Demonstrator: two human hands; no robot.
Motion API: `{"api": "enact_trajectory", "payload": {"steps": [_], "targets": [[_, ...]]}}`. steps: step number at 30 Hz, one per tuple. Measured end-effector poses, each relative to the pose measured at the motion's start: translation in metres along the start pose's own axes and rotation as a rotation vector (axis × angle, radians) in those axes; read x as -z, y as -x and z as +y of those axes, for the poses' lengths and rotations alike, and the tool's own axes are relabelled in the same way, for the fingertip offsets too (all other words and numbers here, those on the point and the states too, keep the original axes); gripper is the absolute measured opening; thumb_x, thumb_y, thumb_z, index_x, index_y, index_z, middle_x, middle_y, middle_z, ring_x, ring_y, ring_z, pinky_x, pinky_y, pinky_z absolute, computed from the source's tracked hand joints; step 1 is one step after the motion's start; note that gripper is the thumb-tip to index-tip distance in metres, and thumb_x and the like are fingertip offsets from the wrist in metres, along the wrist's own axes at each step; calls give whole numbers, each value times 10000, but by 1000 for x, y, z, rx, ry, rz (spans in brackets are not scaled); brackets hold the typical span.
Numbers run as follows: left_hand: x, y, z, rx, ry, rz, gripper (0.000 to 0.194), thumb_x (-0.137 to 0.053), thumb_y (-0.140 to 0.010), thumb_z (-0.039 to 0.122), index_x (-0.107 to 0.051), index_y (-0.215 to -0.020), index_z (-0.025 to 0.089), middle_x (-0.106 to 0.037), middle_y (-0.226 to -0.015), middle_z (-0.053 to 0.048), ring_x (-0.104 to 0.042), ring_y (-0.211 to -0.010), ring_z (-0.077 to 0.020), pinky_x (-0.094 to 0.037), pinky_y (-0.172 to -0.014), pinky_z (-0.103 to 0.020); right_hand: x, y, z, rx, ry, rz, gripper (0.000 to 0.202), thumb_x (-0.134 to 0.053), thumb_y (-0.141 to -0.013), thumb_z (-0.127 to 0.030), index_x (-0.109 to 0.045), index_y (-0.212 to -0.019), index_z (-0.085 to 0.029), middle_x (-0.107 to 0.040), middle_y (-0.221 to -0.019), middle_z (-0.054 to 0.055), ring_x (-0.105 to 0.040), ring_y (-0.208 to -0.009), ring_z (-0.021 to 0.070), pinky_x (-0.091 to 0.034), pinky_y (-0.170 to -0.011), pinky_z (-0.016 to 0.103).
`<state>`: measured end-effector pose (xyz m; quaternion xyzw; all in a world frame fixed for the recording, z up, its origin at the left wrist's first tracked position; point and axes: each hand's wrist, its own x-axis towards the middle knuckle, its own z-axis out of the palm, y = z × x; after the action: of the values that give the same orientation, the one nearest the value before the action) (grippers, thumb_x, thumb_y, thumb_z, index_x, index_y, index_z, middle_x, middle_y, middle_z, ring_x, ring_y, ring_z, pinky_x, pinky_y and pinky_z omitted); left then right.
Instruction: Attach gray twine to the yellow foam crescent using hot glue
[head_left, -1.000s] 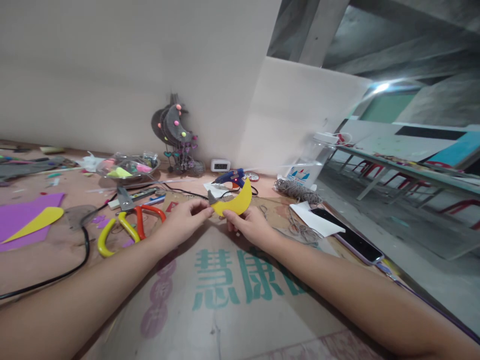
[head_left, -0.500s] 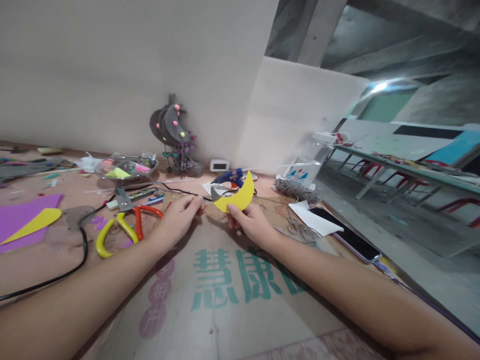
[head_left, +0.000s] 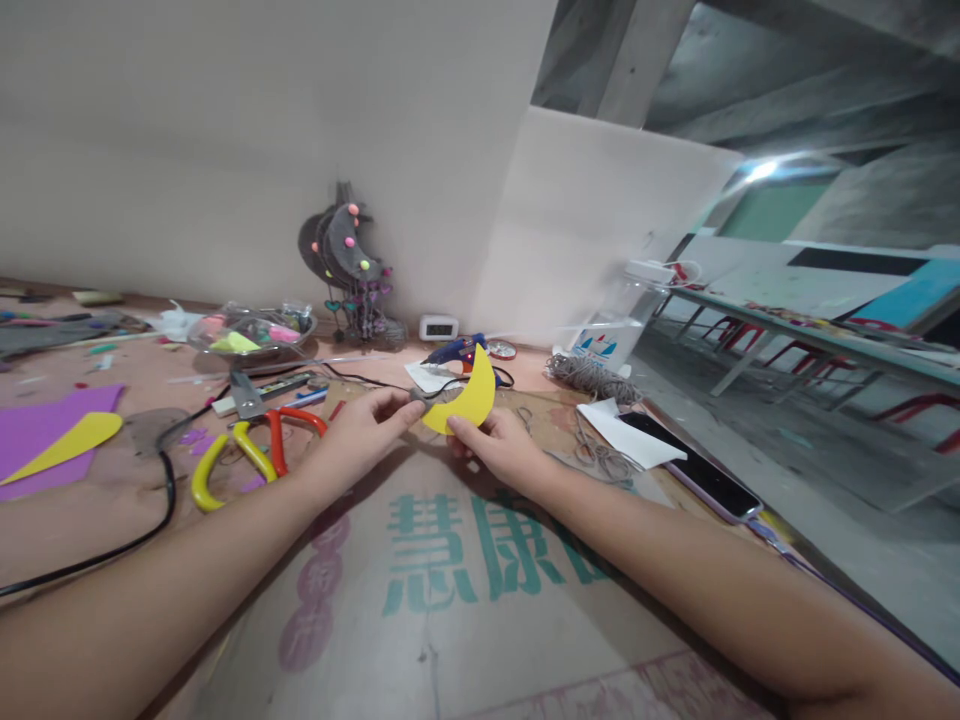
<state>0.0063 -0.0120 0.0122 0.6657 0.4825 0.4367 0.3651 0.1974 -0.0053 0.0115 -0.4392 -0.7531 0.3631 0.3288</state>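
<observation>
A yellow crescent (head_left: 474,396) is pinched between the thumb and fingers of my right hand (head_left: 501,445), above the cardboard. A dark grey piece (head_left: 424,397) shows at the crescent's left tip. My left hand (head_left: 375,425) has its thumb and fingers closed at that grey piece. The blue glue gun (head_left: 457,350) lies just behind the crescent, with a white paper under its nozzle.
Pliers with red and yellow handles (head_left: 255,455) and purple sheets (head_left: 45,425) lie left. Behind are a plastic tray (head_left: 251,340), hanging grey moons (head_left: 349,250) and a small clock (head_left: 439,327). Grey yarn (head_left: 589,378) and a phone (head_left: 697,465) lie right.
My left hand has moved right to the grey piece at the crescent's tip. The crescent has shifted slightly left and turned more upright in my right hand.
</observation>
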Motion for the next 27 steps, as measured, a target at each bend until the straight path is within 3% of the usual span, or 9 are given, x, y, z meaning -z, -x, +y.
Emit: {"api": "enact_trajectory", "payload": {"steps": [9, 15, 27], "targets": [[0, 1, -2, 16, -116, -4, 331, -562, -746, 487, -541, -648, 171, -487, -583, 43, -449, -563, -113, -315, -506, -215, 1, 2, -5, 42, 117, -44, 365, -438, -852, -375, -552, -606, -131, -547, -537, 4, -484, -479, 82, -372, -482, 184], [-1, -2, -5, -26, -29, 1, 347, -555, -757, 484, -616, -898, 173, -611, -776, -8, -536, -712, -151, -392, -623, -242, 1, 3, -11, 14, 186, -32, 360, -444, -853, -347, -551, -586, -131, -550, -511, -2, -487, -461, 80, -358, -472, 178], [0, 1, -1, 15, -92, -10, 292, -552, -750, 450, -647, -745, 173, -639, -688, -5, -553, -656, -158, -376, -553, -234, 0, 4, -14, 26, 236, -33, 352, -473, -844, -307, -559, -548, -137, -559, -490, -10, -474, -433, 73, -333, -448, 176]]}}
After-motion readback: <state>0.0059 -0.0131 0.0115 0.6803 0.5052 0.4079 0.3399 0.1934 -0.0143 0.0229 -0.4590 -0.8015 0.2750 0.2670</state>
